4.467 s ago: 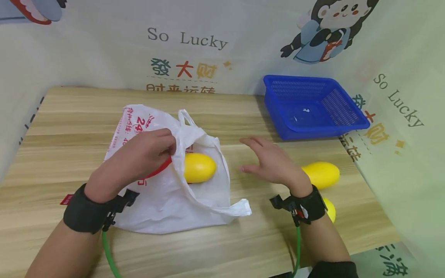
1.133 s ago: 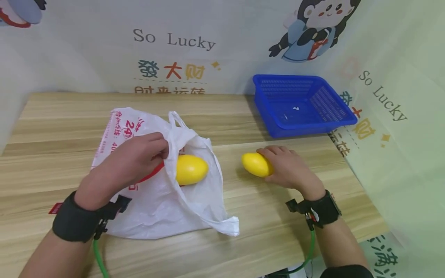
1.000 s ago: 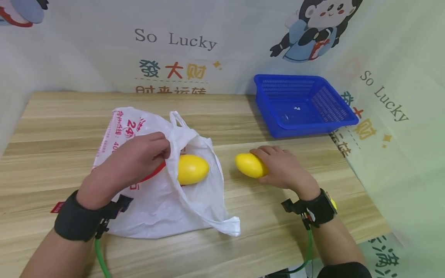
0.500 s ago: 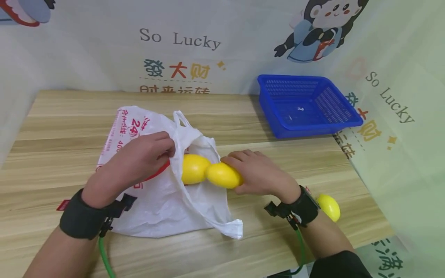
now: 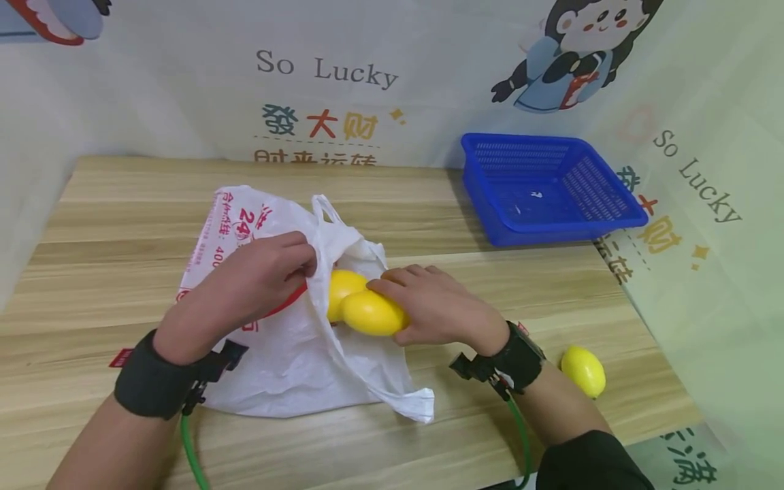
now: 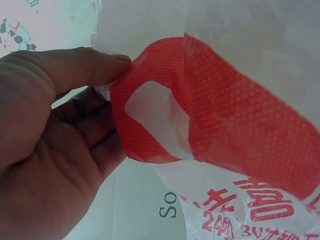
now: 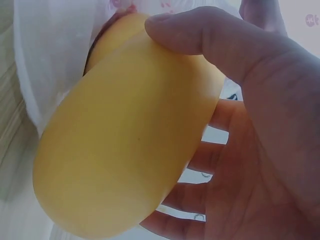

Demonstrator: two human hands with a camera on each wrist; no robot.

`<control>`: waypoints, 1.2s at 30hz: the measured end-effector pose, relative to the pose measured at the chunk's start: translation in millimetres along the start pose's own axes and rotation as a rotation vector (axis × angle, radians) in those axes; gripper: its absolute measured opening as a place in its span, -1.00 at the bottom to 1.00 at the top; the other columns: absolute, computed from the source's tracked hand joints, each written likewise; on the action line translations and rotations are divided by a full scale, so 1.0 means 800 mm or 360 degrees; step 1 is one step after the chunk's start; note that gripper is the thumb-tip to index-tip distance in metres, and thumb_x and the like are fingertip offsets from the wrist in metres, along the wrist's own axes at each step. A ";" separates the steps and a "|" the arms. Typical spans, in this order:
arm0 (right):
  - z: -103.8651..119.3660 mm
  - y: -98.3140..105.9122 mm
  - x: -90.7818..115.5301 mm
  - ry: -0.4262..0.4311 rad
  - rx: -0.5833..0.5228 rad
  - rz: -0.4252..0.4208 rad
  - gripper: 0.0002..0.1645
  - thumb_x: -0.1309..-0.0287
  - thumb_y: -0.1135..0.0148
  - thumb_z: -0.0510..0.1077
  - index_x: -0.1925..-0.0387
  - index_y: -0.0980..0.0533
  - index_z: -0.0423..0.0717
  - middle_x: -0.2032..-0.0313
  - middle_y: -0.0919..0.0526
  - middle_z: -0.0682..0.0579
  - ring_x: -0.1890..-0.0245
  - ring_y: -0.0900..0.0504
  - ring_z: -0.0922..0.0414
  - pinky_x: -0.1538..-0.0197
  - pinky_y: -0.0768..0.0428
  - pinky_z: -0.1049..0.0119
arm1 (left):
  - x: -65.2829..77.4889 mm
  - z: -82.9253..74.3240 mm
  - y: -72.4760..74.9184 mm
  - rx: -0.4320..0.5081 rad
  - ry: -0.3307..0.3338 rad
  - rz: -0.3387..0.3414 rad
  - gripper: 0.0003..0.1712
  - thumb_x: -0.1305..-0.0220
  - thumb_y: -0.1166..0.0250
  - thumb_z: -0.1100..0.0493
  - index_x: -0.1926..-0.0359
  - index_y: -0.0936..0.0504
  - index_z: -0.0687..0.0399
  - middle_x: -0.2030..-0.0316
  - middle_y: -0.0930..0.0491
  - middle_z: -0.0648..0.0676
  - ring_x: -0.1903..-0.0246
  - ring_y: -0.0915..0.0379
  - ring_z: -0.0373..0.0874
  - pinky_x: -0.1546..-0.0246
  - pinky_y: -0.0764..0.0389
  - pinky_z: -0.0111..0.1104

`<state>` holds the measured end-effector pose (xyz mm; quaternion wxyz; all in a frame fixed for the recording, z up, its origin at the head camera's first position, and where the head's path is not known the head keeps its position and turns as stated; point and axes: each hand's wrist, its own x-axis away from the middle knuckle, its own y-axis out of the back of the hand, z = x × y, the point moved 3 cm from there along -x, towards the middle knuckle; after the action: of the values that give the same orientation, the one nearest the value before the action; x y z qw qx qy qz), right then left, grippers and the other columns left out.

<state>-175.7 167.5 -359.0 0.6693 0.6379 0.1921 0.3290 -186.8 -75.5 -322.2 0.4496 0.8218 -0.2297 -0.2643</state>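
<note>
A white plastic bag (image 5: 282, 374) with red print lies flat on the table, its mouth to the right. My left hand (image 5: 263, 279) pinches the upper edge of that mouth and lifts it; in the left wrist view the thumb presses the red-printed film (image 6: 240, 110). Just inside the mouth sits a yellow fruit (image 5: 344, 286), partly hidden. My right hand (image 5: 437, 306) grips a second smooth, oval, mango-shaped yellow fruit (image 5: 373, 314) at the opening, overlapping the first in the head view. Thumb and fingers wrap that fruit (image 7: 125, 135) in the right wrist view.
A yellow lemon (image 5: 583, 371) lies on the wooden table (image 5: 490, 422) beside my right forearm. At the back right stands a blue perforated plastic basket (image 5: 551, 197), with small white scraps in it. A printed cloth (image 5: 202, 88) hangs behind the table.
My right hand, holding nothing 4.5 seconds ago, has picked up a mango-shaped fruit from the right and carried it left to the bag's mouth. My left hand keeps its pinch on the bag.
</note>
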 end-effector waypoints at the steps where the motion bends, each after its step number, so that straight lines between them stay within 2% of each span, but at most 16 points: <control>1: 0.001 0.000 -0.002 0.0005 -0.0003 0.0003 -0.14 -0.04 -0.43 0.09 -0.39 -0.40 0.04 -0.26 -0.54 0.04 -0.24 -0.49 -0.07 -0.27 -0.43 -0.02 | 0.000 0.000 0.000 0.0000 0.0003 0.0003 -0.81 -0.14 -0.44 0.42 0.30 -0.65 0.09 0.37 -0.56 -0.01 0.36 -0.45 -0.12 0.24 -0.65 -0.25; 13: 0.009 -0.006 -0.022 0.0029 0.0030 0.0039 -0.14 -0.07 -0.43 0.16 -0.40 -0.39 0.06 -0.25 -0.54 0.07 -0.19 -0.50 -0.02 -0.24 -0.45 0.04 | -0.002 0.001 0.001 0.0009 -0.0019 0.0004 -0.82 -0.17 -0.41 0.42 0.31 -0.64 0.08 0.37 -0.55 -0.01 0.36 -0.45 -0.12 0.23 -0.64 -0.25; 26: 0.019 -0.010 -0.046 0.0045 0.0083 0.0042 -0.13 -0.13 -0.38 0.26 -0.41 -0.37 0.07 -0.22 -0.56 0.07 -0.09 -0.53 0.01 -0.11 -0.50 0.10 | -0.003 0.002 -0.001 0.0003 -0.0125 -0.0063 -0.79 -0.15 -0.35 0.50 0.37 -0.60 0.12 0.42 -0.50 0.01 0.41 -0.43 -0.12 0.29 -0.62 -0.29; 32: 0.028 -0.010 -0.059 0.0077 0.0096 0.0065 -0.14 -0.16 -0.35 0.29 -0.42 -0.35 0.10 -0.21 -0.55 0.08 -0.05 -0.52 0.04 -0.04 -0.50 0.13 | -0.001 0.001 0.000 0.0014 -0.0109 -0.0029 -0.80 -0.17 -0.37 0.48 0.35 -0.61 0.12 0.40 -0.49 0.00 0.38 -0.44 -0.11 0.25 -0.62 -0.28; 36: 0.034 -0.009 -0.069 0.0104 0.0155 0.0045 -0.20 -0.15 -0.33 0.31 -0.33 -0.40 0.10 -0.13 -0.56 0.09 0.03 -0.51 0.04 0.02 -0.50 0.16 | 0.000 0.001 0.001 0.0026 -0.0093 -0.0024 -0.80 -0.18 -0.38 0.48 0.35 -0.61 0.11 0.39 -0.49 0.00 0.37 -0.44 -0.11 0.25 -0.60 -0.28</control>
<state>-194.9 110.3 -372.2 0.6261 0.6614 0.2205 0.3492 -187.8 -76.3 -322.0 0.4341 0.8190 -0.2387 -0.2897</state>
